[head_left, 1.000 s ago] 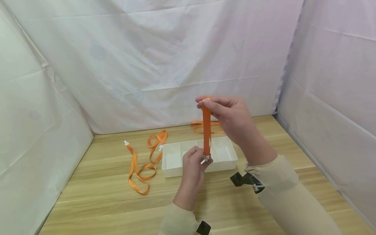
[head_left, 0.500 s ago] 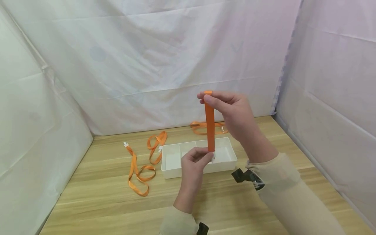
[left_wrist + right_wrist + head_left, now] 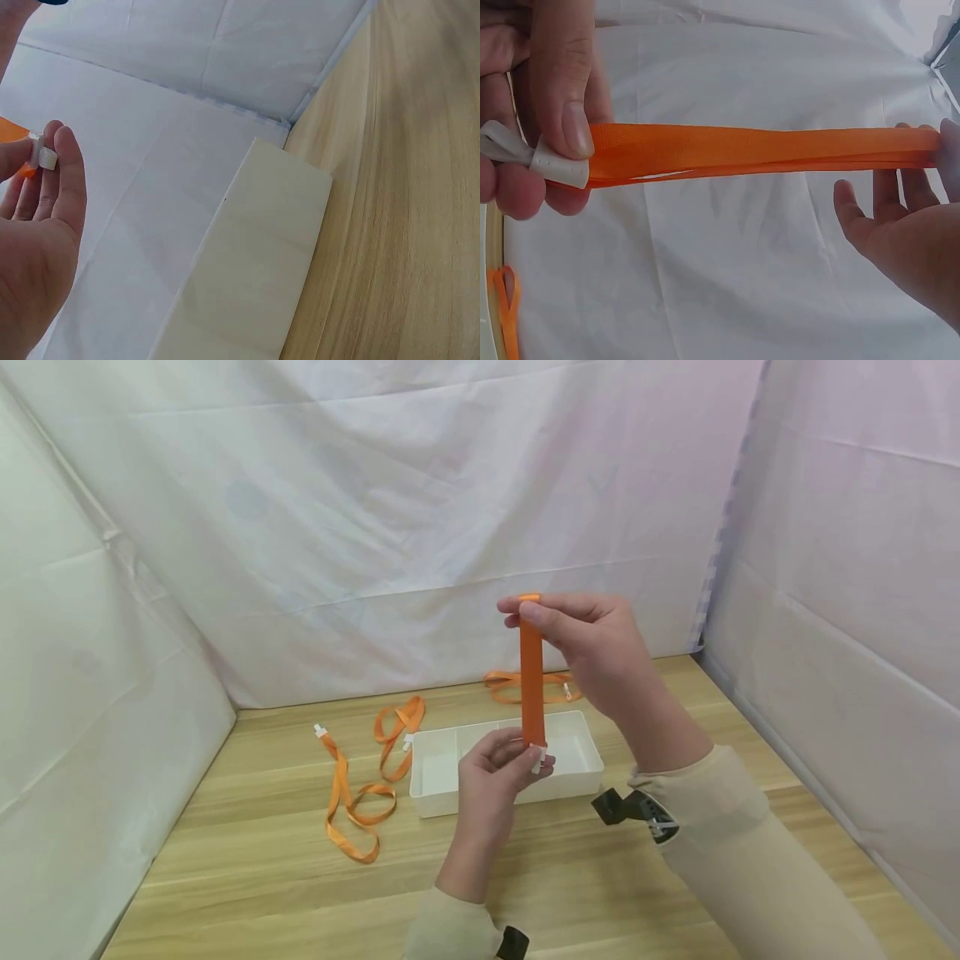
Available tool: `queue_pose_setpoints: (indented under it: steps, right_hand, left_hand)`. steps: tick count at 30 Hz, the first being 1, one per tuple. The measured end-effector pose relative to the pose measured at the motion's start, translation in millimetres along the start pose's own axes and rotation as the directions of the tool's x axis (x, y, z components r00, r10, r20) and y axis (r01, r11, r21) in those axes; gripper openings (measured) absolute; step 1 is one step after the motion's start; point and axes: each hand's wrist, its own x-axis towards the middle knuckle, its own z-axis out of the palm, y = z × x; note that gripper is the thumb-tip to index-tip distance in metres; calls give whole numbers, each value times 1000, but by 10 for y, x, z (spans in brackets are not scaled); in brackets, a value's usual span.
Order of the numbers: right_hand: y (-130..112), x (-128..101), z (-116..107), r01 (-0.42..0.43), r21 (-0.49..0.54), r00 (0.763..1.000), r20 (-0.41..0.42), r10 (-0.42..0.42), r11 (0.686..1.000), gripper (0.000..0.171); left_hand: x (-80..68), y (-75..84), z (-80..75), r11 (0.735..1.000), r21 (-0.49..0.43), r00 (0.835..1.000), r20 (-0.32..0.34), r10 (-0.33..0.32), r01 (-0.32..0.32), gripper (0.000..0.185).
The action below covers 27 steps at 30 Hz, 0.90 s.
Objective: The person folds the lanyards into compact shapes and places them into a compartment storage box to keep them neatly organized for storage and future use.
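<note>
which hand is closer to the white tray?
Left. The left hand pinches the orange strap's lower end just above the white tray; the right hand holds its top, higher.

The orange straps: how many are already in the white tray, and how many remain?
None looks stored: the white tray shows bare compartments. In hand: one folded orange strap, held upright above the tray; the right hand pinches its top fold and the left hand pinches its white clip end. Left: loose straps on the wooden table, left of and behind the tray.
</note>
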Motion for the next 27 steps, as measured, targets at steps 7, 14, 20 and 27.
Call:
queue_pose_setpoints:
  steps: [7, 14, 20, 27]
  right_hand:
    - [-12, 31, -8, -15, 153, 1000, 19, 13, 988, 17]
    - [14, 36, -28, -23, 171, 999, 30, 18, 985, 17]
    - [21, 24, -16, -27, 203, 998, 58, 15, 979, 19]
    - [13, 12, 23, -28, 205, 992, 129, 2, 978, 29]
  left_hand:
    - [-12, 22, 24, 1000, -2, 999, 50, 12, -12, 12]
    - [-22, 29, 30, 999, -28, 998, 52, -36, 38, 16]
    - [-23, 25, 16, 997, -7, 995, 62, -77, 77, 15]
    - [-15, 49, 15, 986, 125, 984, 124, -127, 112, 16]
